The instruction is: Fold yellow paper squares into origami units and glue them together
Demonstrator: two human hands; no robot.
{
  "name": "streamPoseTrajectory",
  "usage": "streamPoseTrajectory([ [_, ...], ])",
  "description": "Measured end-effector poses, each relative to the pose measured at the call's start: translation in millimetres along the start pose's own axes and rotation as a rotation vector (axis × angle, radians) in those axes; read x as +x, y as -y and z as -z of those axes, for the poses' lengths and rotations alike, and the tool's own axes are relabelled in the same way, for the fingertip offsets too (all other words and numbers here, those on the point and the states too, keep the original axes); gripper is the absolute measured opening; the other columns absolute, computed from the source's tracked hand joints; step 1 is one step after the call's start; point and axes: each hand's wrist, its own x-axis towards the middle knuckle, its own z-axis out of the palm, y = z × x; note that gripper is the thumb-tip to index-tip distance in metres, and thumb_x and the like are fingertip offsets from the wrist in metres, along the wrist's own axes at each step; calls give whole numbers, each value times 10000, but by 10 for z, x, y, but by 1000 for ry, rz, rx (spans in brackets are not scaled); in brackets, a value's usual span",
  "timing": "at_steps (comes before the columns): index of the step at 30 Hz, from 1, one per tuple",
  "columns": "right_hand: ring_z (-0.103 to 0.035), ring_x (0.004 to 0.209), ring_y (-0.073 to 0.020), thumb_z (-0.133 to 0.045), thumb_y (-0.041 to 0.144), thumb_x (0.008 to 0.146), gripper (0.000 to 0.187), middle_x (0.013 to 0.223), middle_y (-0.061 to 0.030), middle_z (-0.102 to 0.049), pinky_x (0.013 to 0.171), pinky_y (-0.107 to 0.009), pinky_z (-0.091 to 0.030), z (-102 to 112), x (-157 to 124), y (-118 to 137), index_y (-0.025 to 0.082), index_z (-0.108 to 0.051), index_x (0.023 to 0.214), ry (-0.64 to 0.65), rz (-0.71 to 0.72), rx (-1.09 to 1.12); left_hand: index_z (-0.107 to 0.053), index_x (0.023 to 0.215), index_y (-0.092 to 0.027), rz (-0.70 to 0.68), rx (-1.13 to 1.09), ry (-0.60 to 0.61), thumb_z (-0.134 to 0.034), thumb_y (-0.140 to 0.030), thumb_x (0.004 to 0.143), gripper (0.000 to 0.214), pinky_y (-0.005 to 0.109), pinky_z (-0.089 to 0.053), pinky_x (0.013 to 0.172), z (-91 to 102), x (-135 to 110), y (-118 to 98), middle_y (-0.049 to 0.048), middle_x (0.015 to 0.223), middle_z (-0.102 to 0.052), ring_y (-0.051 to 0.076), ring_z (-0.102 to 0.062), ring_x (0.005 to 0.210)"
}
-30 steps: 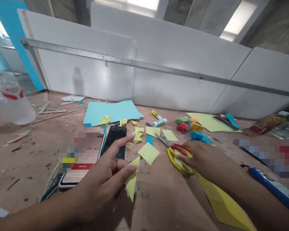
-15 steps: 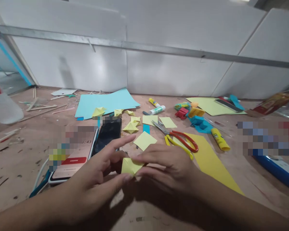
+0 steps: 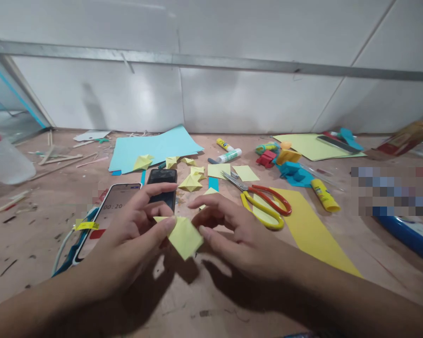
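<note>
A small folded piece of pale yellow paper (image 3: 185, 238) hangs tilted over the table, slightly blurred. My left hand (image 3: 141, 230) is closed on its upper left part, thumb in front and fingers behind. Beside the paper's right corner is my right hand (image 3: 232, 230), its thumb and curled fingers apart; the thumb tip is at the edge, and whether it touches I cannot tell. Just beyond, a yellow paper square (image 3: 207, 193) is partly hidden by my right fingers. Several folded yellow paper pieces (image 3: 191, 182) lie farther back.
Open scissors (image 3: 259, 199) lie right of centre on yellow paper (image 3: 313, 234). Two phones, one black (image 3: 164, 177) and one with a lit screen (image 3: 118, 202), are at left. Glue sticks (image 3: 229, 156), blue sheets (image 3: 155, 149) and coloured folded pieces (image 3: 292, 171) lie toward the white wall.
The folded paper has been turned and now shows a larger, diamond-shaped face. My right hand has loosened from it and shifted slightly right, its fingers spreading. My left hand still holds it.
</note>
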Motion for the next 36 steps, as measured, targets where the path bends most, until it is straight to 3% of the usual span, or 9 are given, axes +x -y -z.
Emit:
streamPoseTrajectory([
  [2, -715, 965, -157, -555, -3, 857, 471, 1071, -32, -745, 859, -276, -569, 48, -17, 10, 221, -656, 1259, 81, 171, -180, -603, 1294, -308, 88, -39, 86, -712, -303, 946, 365, 161, -463, 564, 29, -17, 8, -42, 779, -635, 93, -584, 635],
  [5, -719, 950, -140, -544, -77, 797, 454, 1035, -49, -770, 894, -242, -556, 69, -10, -10, 174, -751, 1115, 167, 435, -287, -657, 1246, -291, 191, -110, 190, -759, -264, 910, 351, 140, -467, 570, 16, -55, 21, -31, 799, -657, 80, -595, 642],
  [8, -715, 810, -112, -619, -28, 856, 280, 923, -78, -771, 760, -166, -562, 26, 26, -69, 125, -786, 1021, -30, 660, -308, -662, 1218, -292, 169, -249, 135, -807, -266, 867, 380, 148, -498, 574, -51, -67, 30, -25, 779, -692, 84, -623, 621],
  [11, -715, 832, -135, -675, 30, 887, 244, 942, -101, -767, 761, -192, -577, -13, 60, -123, 125, -781, 1085, -279, 749, -445, -651, 1205, -292, 149, -326, 87, -834, -276, 839, 409, 216, -577, 632, -106, -49, 29, -15, 755, -719, 131, -702, 654],
  [15, -717, 845, -171, -715, 110, 902, 241, 964, -120, -753, 755, -247, -594, 1, 67, -140, 123, -784, 1132, -300, 747, -520, -684, 1141, -323, 47, -236, 40, -806, -214, 867, 319, 195, -594, 643, -90, -7, 21, -52, 704, -699, 111, -710, 639],
  [21, -730, 803, -157, -769, 142, 889, 93, 892, -93, -770, 725, -233, -589, 18, 53, -84, 150, -835, 954, -237, 598, -288, -749, 1015, -326, -118, 37, 51, -715, -212, 940, 141, 123, -581, 708, 8, -25, 57, -27, 887, -769, 93, -735, 791],
  [25, -717, 764, -145, -825, 130, 831, 90, 834, -50, -775, 741, -247, -578, -27, 75, -72, 184, -836, 902, -322, 511, -134, -714, 1084, -365, -307, 174, 79, -696, -72, 907, 343, 105, -569, 771, 15, -68, 105, -54, 908, -757, 76, -734, 845],
  [29, -652, 689, -104, -877, 127, 767, 155, 747, 8, -716, 688, -211, -536, -57, 86, -77, 196, -833, 899, -373, 429, -64, -707, 1103, -378, -468, 329, -2, -706, -41, 875, 407, 157, -574, 791, 34, -74, 118, -57, 932, -745, 97, -719, 852],
  [36, -613, 661, -83, -857, 110, 787, 128, 726, 19, -700, 646, -189, -504, -58, 79, -84, 191, -837, 884, -340, 465, -71, -776, 833, -262, -468, 447, -38, -748, -97, 841, 168, 211, -559, 682, 38, -51, 43, 8, 846, -778, 153, -731, 784],
])
